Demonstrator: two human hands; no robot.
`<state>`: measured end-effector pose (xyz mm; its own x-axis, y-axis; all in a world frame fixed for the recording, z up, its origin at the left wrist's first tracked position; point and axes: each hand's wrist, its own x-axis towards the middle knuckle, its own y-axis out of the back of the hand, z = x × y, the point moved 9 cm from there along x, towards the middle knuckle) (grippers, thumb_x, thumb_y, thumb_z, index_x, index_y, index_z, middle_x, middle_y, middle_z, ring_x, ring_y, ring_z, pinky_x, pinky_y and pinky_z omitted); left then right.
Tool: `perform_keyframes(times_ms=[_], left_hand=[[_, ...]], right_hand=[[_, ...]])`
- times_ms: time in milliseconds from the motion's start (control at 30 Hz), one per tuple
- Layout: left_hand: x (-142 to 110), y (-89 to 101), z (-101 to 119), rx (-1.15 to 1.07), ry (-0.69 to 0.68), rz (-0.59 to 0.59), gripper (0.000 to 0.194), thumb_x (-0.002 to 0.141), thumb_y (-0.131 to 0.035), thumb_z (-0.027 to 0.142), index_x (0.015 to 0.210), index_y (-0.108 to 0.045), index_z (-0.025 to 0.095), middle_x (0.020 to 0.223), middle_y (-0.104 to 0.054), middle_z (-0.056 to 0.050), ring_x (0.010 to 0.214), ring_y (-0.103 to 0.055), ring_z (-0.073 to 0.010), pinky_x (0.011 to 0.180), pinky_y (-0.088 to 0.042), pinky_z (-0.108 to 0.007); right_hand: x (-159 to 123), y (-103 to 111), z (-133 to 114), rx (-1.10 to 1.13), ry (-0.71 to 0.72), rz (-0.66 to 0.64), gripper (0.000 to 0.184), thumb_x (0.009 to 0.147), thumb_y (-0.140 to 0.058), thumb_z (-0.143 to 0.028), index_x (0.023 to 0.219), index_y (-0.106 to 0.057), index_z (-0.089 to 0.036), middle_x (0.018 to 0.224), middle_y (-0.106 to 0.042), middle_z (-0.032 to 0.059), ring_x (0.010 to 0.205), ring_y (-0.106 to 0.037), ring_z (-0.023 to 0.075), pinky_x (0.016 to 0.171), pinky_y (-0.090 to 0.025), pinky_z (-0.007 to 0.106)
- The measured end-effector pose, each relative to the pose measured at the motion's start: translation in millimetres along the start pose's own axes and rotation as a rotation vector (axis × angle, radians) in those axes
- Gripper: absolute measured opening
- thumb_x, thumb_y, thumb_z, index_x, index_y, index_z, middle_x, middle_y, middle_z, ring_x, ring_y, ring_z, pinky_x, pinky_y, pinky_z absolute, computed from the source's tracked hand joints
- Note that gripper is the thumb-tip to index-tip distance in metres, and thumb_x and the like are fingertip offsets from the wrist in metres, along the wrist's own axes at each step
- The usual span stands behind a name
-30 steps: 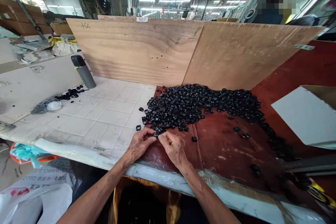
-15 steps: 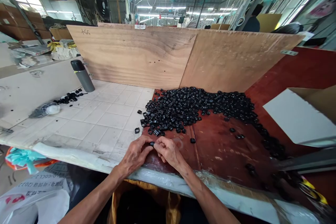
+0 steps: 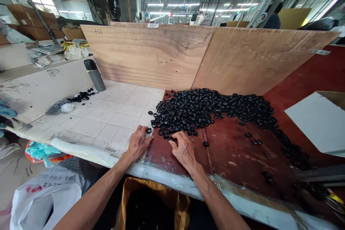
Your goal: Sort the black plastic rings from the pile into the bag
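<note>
A large heap of small black plastic rings (image 3: 188,109) lies on the reddish-brown part of the table. My left hand (image 3: 138,143) rests at the seam between the white and brown surfaces, thumb apart from the fingers. Just beside its fingertips is a single black ring (image 3: 148,130). My right hand (image 3: 184,147) is at the heap's near edge, thumb and forefinger closing around a small black ring (image 3: 171,138). Its other fingers are curled and partly hidden. Below the table edge, an orange-yellow bag (image 3: 126,197) hangs open, with a dark interior.
A grey bottle (image 3: 96,77) stands at the back left, near a plastic bag (image 3: 58,107) and scattered black pieces (image 3: 82,96). Wooden boards (image 3: 145,57) wall off the back. A white carton (image 3: 318,122) sits at the right. Loose rings (image 3: 206,144) dot the brown surface.
My hands were together over the table edge with a small black piece between them. They have separated and moved forward toward the heap; that piece is gone from between them. The view has shifted slightly.
</note>
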<state>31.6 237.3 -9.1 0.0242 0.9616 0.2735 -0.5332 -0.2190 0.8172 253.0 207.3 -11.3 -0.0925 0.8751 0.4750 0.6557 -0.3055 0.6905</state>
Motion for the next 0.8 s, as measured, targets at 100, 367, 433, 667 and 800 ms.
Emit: perform_keyframes(times_ms=[100, 367, 433, 667, 800], left_hand=[[3.2, -5.5, 8.4, 0.01, -0.036, -0.031, 0.017, 0.086, -0.069, 0.019, 0.103, -0.068, 0.017, 0.104, -0.07, -0.009, 0.094, -0.07, -0.0247, 0.086, -0.053, -0.036], [-18.7, -21.7, 37.6, -0.553, -0.053, -0.156, 0.024, 0.083, -0.067, 0.019, 0.107, -0.07, 0.019, 0.093, -0.076, -0.003, 0.076, -0.07, -0.017, 0.075, -0.056, -0.03], [-19.5, -24.7, 37.8, -0.725, 0.01, -0.193, 0.027, 0.084, -0.069, 0.024, 0.11, -0.071, 0.019, 0.104, -0.077, -0.005, 0.084, -0.072, -0.0181, 0.078, -0.057, -0.031], [-16.2, -21.4, 41.3, -1.022, 0.089, -0.289, 0.032, 0.08, -0.078, 0.032, 0.108, -0.075, 0.016, 0.098, -0.078, -0.006, 0.092, -0.072, -0.0196, 0.089, -0.056, -0.033], [-22.0, -27.8, 49.0, -1.116, 0.116, -0.376, 0.034, 0.078, -0.081, 0.035, 0.104, -0.071, 0.015, 0.088, -0.077, -0.005, 0.081, -0.072, -0.0181, 0.082, -0.058, -0.032]], right_hand=[[0.3, 4.8, -4.4, 0.149, -0.014, 0.012, 0.009, 0.087, -0.062, -0.021, 0.096, -0.065, -0.019, 0.089, -0.071, 0.0066, 0.075, -0.066, 0.0206, 0.071, -0.053, 0.031], [9.9, 6.5, -18.0, 0.51, -0.077, -0.105, 0.019, 0.085, -0.065, -0.021, 0.1, -0.077, -0.022, 0.097, -0.076, 0.0046, 0.083, -0.071, 0.0188, 0.073, -0.056, 0.028], [9.9, 4.7, -16.5, 0.565, -0.107, -0.11, 0.023, 0.085, -0.065, -0.022, 0.105, -0.076, -0.022, 0.099, -0.075, 0.0046, 0.082, -0.07, 0.0183, 0.071, -0.056, 0.028], [8.7, 7.8, -19.8, 0.592, -0.083, -0.068, 0.011, 0.084, -0.07, -0.025, 0.093, -0.075, -0.022, 0.091, -0.072, 0.0032, 0.08, -0.068, 0.018, 0.072, -0.055, 0.028], [7.8, 10.6, -24.4, 0.569, -0.062, -0.068, 0.014, 0.088, -0.066, -0.026, 0.097, -0.075, -0.022, 0.098, -0.072, 0.0057, 0.09, -0.069, 0.02, 0.076, -0.057, 0.029]])
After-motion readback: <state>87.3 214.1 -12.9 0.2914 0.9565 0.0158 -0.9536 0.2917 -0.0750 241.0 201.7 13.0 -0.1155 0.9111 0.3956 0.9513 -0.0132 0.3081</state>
